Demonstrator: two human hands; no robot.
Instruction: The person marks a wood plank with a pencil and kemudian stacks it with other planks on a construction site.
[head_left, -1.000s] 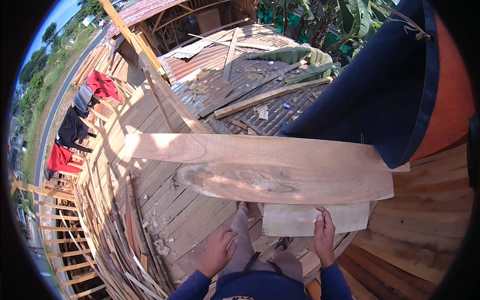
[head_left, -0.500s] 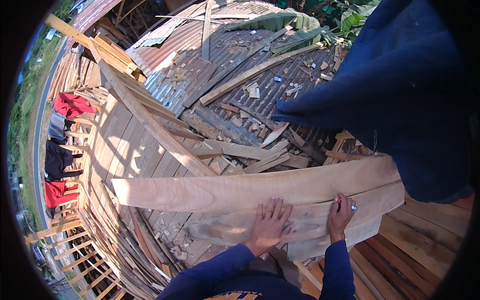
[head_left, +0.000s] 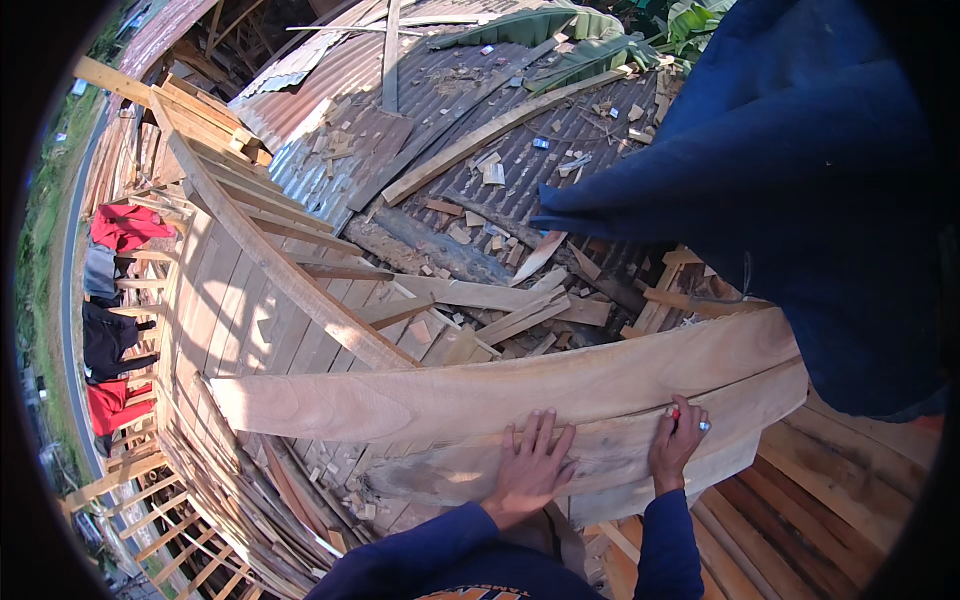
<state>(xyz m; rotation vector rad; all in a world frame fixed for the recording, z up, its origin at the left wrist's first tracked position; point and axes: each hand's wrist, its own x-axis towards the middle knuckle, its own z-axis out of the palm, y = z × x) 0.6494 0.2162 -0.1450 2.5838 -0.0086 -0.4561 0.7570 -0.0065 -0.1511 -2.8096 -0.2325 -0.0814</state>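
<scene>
Bare pale wood: head view, the only one, shows a knotted board (head_left: pixel 440 470) lying crosswise before the person, a longer board (head_left: pixel 330 405) along its far side with a dark seam between them. Left hand (head_left: pixel 533 468) lies open on the knotted board, palm down, fingers spread, fingertips reaching over the seam, nothing gripped. Right hand (head_left: pixel 677 447), toward that board's right end, is curled, a small red-tipped thing (head_left: pixel 676 406) pinched at the seam; too small to say what. Change: a second ago both hands hung clear of the wood, on the near side; now both rest on it, hardly shifted from half a second back. Reads as the left steadying while the right works along the join. Pale panel (head_left: pixel 640 497) shows under the knotted board's near edge. Dark blue cloth (head_left: pixel 800 220) hangs beyond its right end; corrugated roofing (head_left: pixel 330 220) lies past its far side, bundled sticks (head_left: pixel 250 510) off its left end.
</scene>
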